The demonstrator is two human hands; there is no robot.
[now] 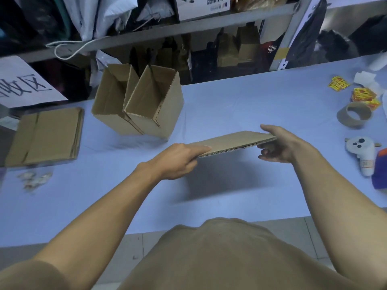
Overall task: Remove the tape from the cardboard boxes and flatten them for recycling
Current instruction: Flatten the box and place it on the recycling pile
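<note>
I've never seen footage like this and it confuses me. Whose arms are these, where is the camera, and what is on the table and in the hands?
There is no machine here. A person wears a camera on the head, so this single picture looks forward and down over their own arms and shirt. Their left hand and right hand each grip an end of a flattened cardboard box, held above the table, which has a light blue cover. Farther back stand two open boxes, still unflattened and touching each other. At the far left lies a stack of flattened boxes, and nearer the person some small crumpled scraps, perhaps tape. At the right are a cardboard tape core, yellow-and-red stickers and a white handheld device. Cluttered shelves stand behind.
</note>
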